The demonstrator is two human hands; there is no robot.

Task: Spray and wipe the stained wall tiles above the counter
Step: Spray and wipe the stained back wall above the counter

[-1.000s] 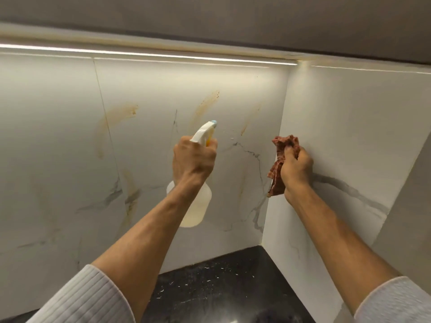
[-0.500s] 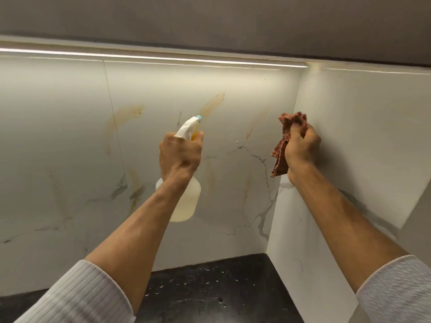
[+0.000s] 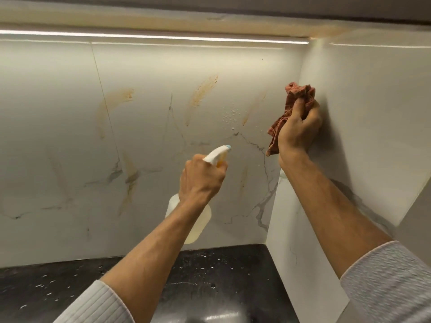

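Observation:
The white marble wall tiles (image 3: 149,108) carry several orange-brown streaks, such as a stain (image 3: 203,90) near the middle and another stain (image 3: 116,99) further left. Spray droplets (image 3: 231,116) bead on the tile beside them. My left hand (image 3: 201,178) grips a translucent spray bottle (image 3: 198,220) of yellowish liquid, its white nozzle aimed up at the back wall. My right hand (image 3: 299,127) clutches a crumpled reddish-brown cloth (image 3: 291,106) and presses it against the side wall at the corner.
A black speckled counter (image 3: 70,283) runs below the tiles. A lit LED strip (image 3: 151,37) sits under the cabinet above. The side wall (image 3: 373,117) closes the corner on the right, with a grey panel at the far right edge.
My left hand and the spray bottle have dropped lower and shifted right, towards the corner. Droplets now show on the tile. My right hand with the cloth stays pressed at the corner.

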